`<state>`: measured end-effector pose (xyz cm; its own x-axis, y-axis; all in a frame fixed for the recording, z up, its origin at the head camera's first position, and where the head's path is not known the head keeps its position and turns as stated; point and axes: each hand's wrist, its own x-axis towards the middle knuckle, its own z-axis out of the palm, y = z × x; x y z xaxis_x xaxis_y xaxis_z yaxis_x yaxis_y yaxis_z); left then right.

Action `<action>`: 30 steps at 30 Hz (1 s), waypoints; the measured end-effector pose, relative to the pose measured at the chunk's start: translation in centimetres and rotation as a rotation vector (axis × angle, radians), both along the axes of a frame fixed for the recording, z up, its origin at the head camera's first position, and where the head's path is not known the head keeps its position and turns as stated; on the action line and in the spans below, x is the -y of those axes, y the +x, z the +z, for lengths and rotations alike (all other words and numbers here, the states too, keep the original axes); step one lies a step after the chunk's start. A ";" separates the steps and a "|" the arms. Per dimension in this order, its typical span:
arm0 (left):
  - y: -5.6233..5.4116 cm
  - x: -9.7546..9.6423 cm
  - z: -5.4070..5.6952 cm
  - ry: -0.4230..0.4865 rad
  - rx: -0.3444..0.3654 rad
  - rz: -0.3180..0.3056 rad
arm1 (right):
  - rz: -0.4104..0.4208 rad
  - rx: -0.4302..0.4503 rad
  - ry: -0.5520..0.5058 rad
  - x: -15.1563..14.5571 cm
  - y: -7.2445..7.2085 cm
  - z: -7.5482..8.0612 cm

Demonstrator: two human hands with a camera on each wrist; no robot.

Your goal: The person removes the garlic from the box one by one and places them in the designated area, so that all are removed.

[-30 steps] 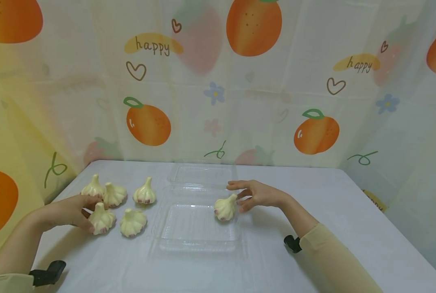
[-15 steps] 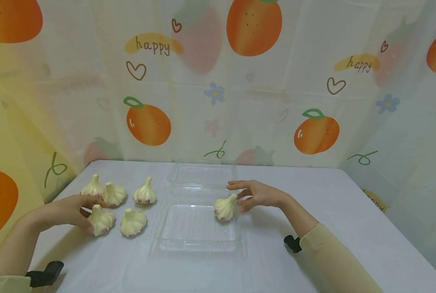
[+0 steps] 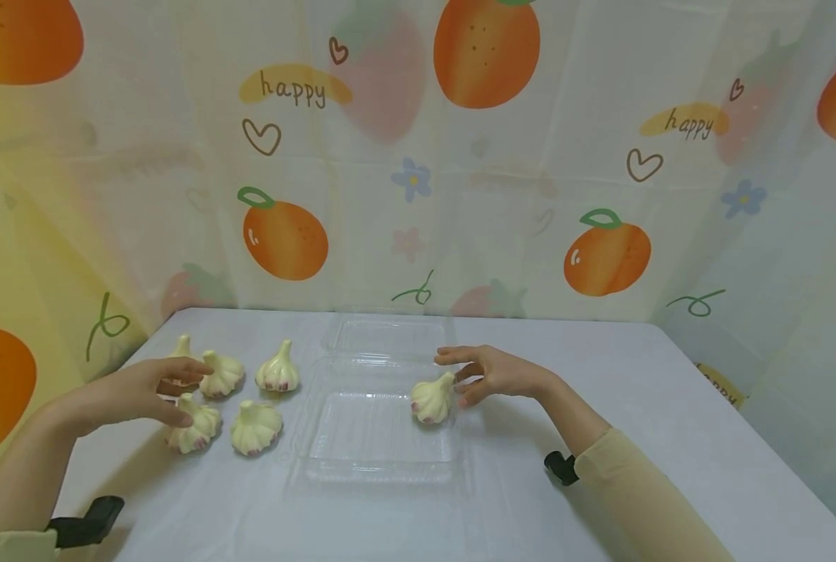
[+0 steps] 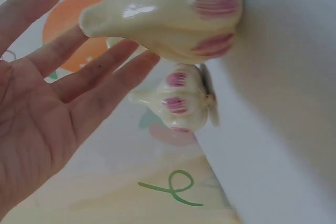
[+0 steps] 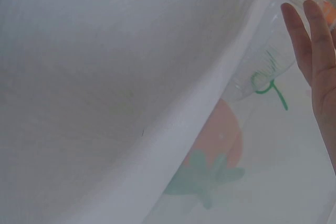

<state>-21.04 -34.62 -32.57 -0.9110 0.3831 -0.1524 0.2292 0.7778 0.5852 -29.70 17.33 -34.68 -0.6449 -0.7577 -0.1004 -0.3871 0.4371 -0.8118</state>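
My left hand (image 3: 126, 394) is over the left group, fingers spread and gripping nothing, its thumb overlapping the top of the front-left garlic bulb (image 3: 196, 429). In the left wrist view, that hand's palm (image 4: 42, 108) faces a large cream bulb with purple streaks (image 4: 173, 14); a second bulb (image 4: 178, 100) stands behind. My right hand (image 3: 505, 373) hovers at the right side of the clear plastic box (image 3: 361, 425), fingers loosely bent. Right by its fingertips, a garlic bulb (image 3: 432, 400) lies tilted at the box's right side. In the right wrist view, only some fingers (image 5: 320, 40) show.
Several more bulbs stand on the white table (image 3: 565, 507): one nearer the box (image 3: 255, 428), another behind it (image 3: 277, 368), others partly behind my left hand. The box's clear lid (image 3: 389, 336) lies open toward the back. A fruit-print curtain (image 3: 418, 195) hangs behind the table.
My left hand has let go of the front-left bulb, lifting slightly with its fingers straightening. That bulb has settled a little lower. The right hand and its nearby bulb have not moved.
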 end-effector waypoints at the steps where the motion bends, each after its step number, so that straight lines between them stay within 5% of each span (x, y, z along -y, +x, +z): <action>1: 0.0 -0.1 0.1 0.007 -0.020 -0.010 | 0.000 -0.001 0.001 0.0 0.0 0.0; 11: 0.0 -2.9 1.9 0.121 -0.209 0.037 | -0.005 0.002 0.001 -0.1 0.0 0.0; 21: 0.1 -6.4 4.4 0.221 -0.282 0.142 | -0.003 0.003 0.003 -0.1 0.0 0.0; 30: 0.3 -10.9 4.5 0.337 -0.355 0.164 | 0.001 0.003 0.004 -0.1 0.1 0.2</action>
